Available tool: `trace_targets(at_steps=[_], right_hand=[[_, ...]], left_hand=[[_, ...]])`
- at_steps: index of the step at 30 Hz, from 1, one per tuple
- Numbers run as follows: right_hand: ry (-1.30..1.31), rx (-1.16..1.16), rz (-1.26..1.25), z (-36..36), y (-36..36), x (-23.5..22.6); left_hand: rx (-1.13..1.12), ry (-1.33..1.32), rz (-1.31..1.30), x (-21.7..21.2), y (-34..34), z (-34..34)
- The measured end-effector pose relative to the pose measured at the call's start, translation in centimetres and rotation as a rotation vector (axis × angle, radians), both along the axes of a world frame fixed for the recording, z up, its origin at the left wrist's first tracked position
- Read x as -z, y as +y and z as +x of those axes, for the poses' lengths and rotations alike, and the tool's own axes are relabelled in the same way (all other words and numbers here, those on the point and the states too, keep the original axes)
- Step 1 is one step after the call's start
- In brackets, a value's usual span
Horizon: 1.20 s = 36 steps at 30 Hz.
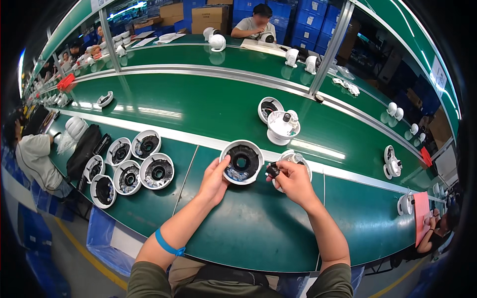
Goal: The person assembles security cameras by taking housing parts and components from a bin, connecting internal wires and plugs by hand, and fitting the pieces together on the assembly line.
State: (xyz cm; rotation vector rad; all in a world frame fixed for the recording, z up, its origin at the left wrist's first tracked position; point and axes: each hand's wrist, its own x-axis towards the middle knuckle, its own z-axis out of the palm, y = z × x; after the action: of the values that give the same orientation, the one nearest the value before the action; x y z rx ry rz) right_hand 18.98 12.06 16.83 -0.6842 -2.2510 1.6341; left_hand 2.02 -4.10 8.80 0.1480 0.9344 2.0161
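Note:
My left hand [214, 181] grips the left rim of a round white camera housing [252, 155], thumb on the edge. The housing's black inside, with a ring-shaped hole at its middle, faces up toward me. Just to its right, my right hand [294, 183] pinches a small black part [273, 170] between thumb and fingers, apart from the housing. Partly hidden behind that hand is another white housing piece [302, 160] with a clear part in it. Both hands are above the green worktable [238, 226].
Several white housings with black insides [157, 171] stand at the left of the table. A conveyor belt [198, 107] runs behind, carrying white parts [283, 126]. Across it a person [256, 25] handles a camera. A blue-lined bin [102, 233] sits below the left edge.

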Motion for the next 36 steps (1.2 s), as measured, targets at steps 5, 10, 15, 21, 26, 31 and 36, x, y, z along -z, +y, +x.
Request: trace_targets(at_steps=[5,10,15,21,26,31,36], right_hand=[[0.271,-0.158,0.999,-1.3,-1.2,1.9],[0.131,-0.304,1.146,-2.3,-1.3,3.5],[0.112,-0.394,1.077,-5.0,-1.6,7.2],[0.141,-0.398,1.113,-7.4,-1.2,10.5],[0.103,-0.408,1.162,-8.0,-0.7,12.2],[0.098,-0.359,1.127,-8.2,-0.9,12.6],[0.054,-0.366,1.225,-7.8,-0.9,12.6]], left_hand=[[0.024,0.048,0.130,1.2,-0.4,-1.9],[0.199,-0.024,0.229,2.7,-0.1,-2.5],[0.314,0.105,0.252,5.8,0.3,-4.0],[0.320,0.349,0.316,8.7,1.7,-4.2],[0.202,0.809,0.127,10.9,2.4,-4.7],[0.164,0.727,0.176,10.7,2.7,-3.8],[0.195,0.701,0.213,9.6,2.6,-3.1]])
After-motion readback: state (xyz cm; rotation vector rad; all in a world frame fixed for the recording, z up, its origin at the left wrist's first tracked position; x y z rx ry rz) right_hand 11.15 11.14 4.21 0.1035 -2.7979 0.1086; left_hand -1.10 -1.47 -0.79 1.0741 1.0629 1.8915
